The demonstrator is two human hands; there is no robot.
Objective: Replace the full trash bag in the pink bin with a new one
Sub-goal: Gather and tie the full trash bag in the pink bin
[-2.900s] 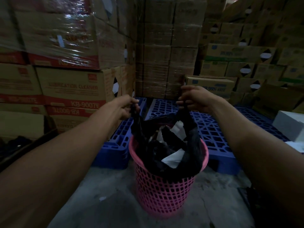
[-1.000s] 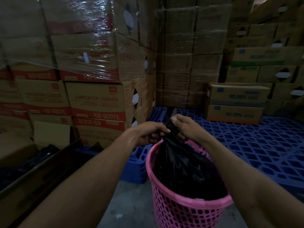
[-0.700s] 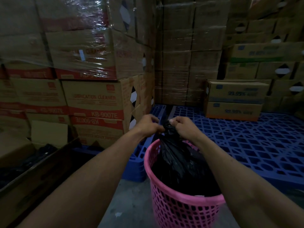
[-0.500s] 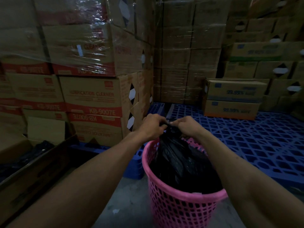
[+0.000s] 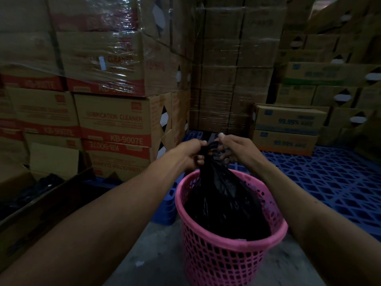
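Observation:
A pink lattice bin (image 5: pixel 222 259) stands on the grey concrete floor in front of me. A full black trash bag (image 5: pixel 222 205) sits inside it, its top gathered into a narrow neck above the rim. My left hand (image 5: pixel 190 154) and my right hand (image 5: pixel 233 149) meet over the bin, both closed on the gathered top of the bag. The bag's contents are hidden. No new bag shows in my hands.
Shrink-wrapped stacks of cardboard boxes (image 5: pixel 111 118) rise at left and behind. Blue plastic pallets (image 5: pixel 329 182) cover the floor at right, with two boxes (image 5: pixel 288 131) on them. An open carton (image 5: pixel 37 205) holding dark bags lies at the left.
My hands, apart and holding the bag's open edges 2.9 s ago, have come together and bunched the top shut. Over the last second they keep working the neck, and the view has shifted slightly.

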